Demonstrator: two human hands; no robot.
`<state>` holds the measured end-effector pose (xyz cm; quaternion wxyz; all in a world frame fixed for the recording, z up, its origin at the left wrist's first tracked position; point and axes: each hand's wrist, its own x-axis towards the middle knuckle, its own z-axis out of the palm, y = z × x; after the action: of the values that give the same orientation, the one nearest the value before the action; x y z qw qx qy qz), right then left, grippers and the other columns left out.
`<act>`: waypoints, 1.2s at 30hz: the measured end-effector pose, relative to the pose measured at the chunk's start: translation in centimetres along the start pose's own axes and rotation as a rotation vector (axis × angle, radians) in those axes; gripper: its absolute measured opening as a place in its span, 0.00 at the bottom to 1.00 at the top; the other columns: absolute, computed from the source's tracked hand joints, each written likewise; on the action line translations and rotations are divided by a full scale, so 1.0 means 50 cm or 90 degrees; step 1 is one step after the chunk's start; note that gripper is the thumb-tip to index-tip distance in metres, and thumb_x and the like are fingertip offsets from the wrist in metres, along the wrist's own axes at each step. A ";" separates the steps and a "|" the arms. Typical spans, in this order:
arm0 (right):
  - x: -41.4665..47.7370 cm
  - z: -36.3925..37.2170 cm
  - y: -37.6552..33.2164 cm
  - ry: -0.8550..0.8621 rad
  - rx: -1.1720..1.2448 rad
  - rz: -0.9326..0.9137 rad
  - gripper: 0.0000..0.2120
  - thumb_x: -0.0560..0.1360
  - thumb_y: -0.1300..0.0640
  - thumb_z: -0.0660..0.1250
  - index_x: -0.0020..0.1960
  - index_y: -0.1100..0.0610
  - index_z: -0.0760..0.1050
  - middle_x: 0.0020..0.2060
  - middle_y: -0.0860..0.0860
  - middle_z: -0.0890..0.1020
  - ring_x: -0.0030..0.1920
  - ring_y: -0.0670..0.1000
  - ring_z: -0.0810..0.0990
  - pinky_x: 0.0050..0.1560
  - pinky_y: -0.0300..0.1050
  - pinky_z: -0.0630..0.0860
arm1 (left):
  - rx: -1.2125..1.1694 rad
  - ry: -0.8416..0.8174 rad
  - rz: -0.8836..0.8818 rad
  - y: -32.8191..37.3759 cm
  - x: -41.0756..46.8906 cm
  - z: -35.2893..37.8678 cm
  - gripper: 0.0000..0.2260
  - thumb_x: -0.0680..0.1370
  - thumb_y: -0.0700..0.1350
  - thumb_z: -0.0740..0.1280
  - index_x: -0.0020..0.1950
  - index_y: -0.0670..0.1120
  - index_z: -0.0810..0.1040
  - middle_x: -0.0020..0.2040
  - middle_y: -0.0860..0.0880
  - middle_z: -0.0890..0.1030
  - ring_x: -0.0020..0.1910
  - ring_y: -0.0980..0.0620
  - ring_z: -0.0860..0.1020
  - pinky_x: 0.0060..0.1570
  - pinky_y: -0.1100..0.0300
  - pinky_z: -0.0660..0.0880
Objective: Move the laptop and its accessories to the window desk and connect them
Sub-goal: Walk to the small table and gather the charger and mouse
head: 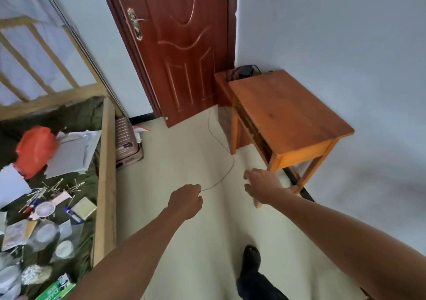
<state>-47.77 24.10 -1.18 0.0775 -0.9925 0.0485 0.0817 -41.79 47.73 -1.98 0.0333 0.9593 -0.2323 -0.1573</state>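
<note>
Fingers (198,193) of left hand (185,200) grip cable (222,179).

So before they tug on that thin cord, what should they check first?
1. Grip on the cord: ok, the left hand has its fingers curled round the near end.
2. Cord free of the table leg: cannot tell, it curves close past it.
3. Far end unplugged: cannot tell, the cord fades from sight beside the table.
4. Black adapter behind the table joined to this cord: cannot tell.
5. Right hand free to help: ok, open and holding nothing.
6. Shoe off the cord: ok, it stands apart from it.
</note>
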 end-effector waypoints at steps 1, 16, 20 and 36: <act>0.047 -0.001 0.008 0.003 0.002 -0.004 0.16 0.80 0.49 0.59 0.65 0.52 0.72 0.54 0.50 0.79 0.50 0.52 0.79 0.41 0.43 0.70 | -0.002 0.000 0.000 -0.008 0.044 -0.010 0.14 0.79 0.49 0.58 0.61 0.47 0.74 0.58 0.48 0.79 0.57 0.46 0.77 0.51 0.55 0.72; 0.778 -0.161 0.103 0.000 -0.004 -0.053 0.07 0.79 0.52 0.60 0.54 0.52 0.74 0.40 0.46 0.75 0.36 0.48 0.74 0.33 0.40 0.67 | -0.038 0.034 -0.065 -0.165 0.655 -0.245 0.14 0.79 0.50 0.59 0.62 0.50 0.74 0.55 0.49 0.80 0.56 0.47 0.77 0.50 0.56 0.71; 0.950 -0.157 0.093 -0.016 -0.012 -0.050 0.09 0.78 0.50 0.60 0.53 0.52 0.73 0.44 0.49 0.78 0.38 0.50 0.75 0.36 0.44 0.69 | -0.046 0.019 -0.067 -0.237 0.812 -0.278 0.14 0.79 0.50 0.59 0.63 0.49 0.74 0.57 0.50 0.79 0.58 0.48 0.76 0.52 0.57 0.71; 1.427 -0.187 0.233 -0.059 0.074 0.219 0.15 0.78 0.51 0.56 0.61 0.48 0.75 0.56 0.48 0.80 0.55 0.53 0.79 0.44 0.45 0.74 | -0.017 -0.069 0.123 -0.332 1.491 -0.468 0.13 0.77 0.49 0.60 0.58 0.47 0.76 0.54 0.48 0.81 0.54 0.47 0.79 0.52 0.55 0.75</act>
<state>22.46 5.15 -5.87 0.1219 -0.9586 0.2185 0.1361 35.68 28.28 -3.44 0.0488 0.9219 -0.3229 -0.2084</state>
